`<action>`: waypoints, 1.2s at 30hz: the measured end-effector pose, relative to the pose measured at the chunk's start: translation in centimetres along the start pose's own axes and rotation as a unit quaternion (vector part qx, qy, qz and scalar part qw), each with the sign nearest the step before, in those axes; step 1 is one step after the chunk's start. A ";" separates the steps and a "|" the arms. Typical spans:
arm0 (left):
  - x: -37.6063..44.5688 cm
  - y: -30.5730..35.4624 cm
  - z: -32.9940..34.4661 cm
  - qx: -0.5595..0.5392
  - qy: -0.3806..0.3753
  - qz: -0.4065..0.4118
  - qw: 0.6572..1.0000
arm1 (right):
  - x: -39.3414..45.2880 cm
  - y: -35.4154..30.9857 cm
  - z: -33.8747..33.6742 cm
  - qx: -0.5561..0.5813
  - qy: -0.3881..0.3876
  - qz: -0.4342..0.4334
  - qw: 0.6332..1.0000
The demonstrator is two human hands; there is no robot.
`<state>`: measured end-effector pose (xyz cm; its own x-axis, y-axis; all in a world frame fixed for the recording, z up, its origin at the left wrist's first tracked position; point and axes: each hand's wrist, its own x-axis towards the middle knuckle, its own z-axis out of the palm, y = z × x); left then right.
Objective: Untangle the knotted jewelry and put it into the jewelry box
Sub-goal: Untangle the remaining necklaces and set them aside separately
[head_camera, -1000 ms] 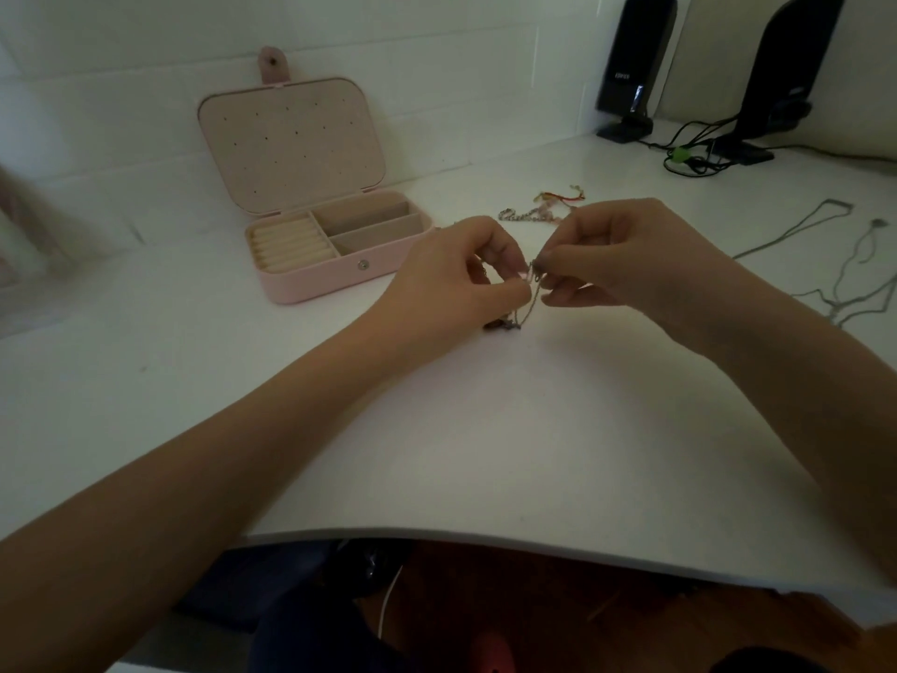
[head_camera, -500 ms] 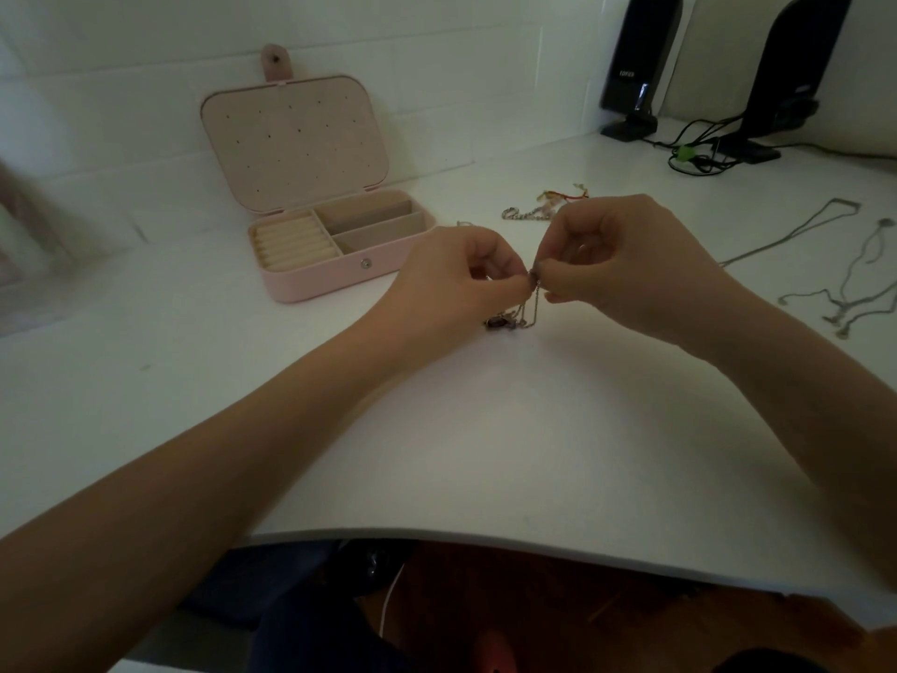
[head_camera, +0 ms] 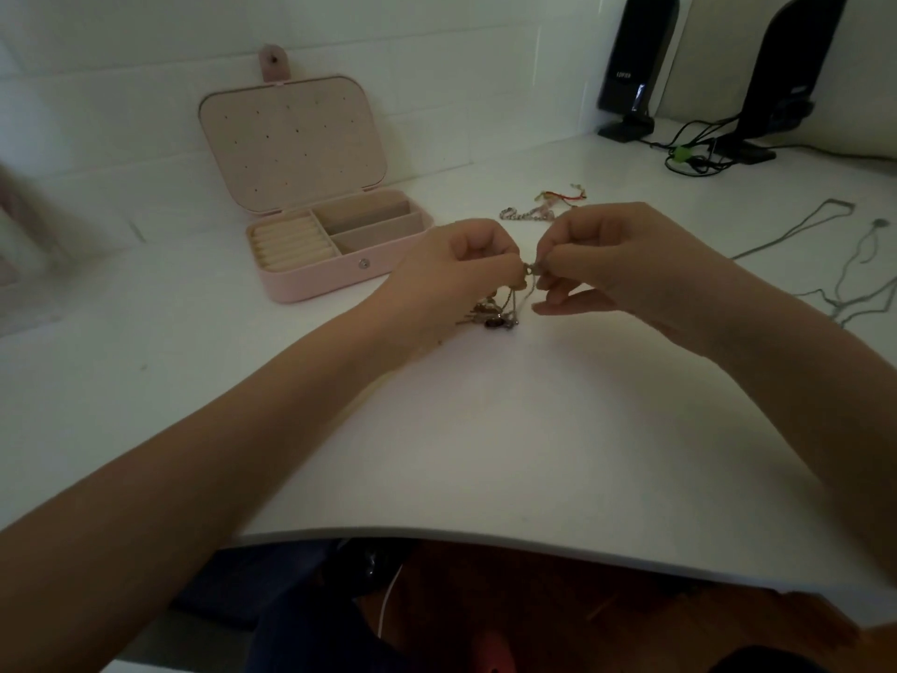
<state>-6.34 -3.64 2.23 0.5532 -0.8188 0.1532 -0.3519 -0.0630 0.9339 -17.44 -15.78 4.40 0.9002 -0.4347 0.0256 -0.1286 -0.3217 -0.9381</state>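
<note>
The untangling step is in hand. The left hand and right hand each pinch the knotted chain at the fingertips, its tangle dangling at 6 o'clock below the grip, touching the table. Next, probably tease strands apart gently. The jewelry box waits open at 10 o'clock.

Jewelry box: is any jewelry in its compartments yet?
No, the open jewelry box shows only bare compartments, and both hands pinch the tangled chain.

A tangled chain bundle dangles onto the white table beside the open pink jewelry box.
</note>
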 end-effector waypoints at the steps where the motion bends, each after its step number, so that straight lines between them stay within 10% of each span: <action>1: 0.1 0.0 -0.1 -0.010 0.000 -0.010 1.000 | 0.0 -0.1 -0.1 0.016 -0.007 0.006 1.000; 25: 0.2 -0.5 -0.1 -0.002 0.004 0.015 1.000 | 0.1 0.0 -0.2 -0.028 -0.001 -0.002 1.000; 36: 0.0 -0.7 0.0 -0.005 -0.015 0.016 1.000 | 0.0 -0.6 -0.1 0.227 -0.022 0.097 0.969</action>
<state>-6.06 -3.62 1.61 0.5187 -0.8372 0.1731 -0.3620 -0.0317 0.9316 -17.43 -15.69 5.01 0.8955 -0.4104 -0.1720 -0.1102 0.1698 -0.9793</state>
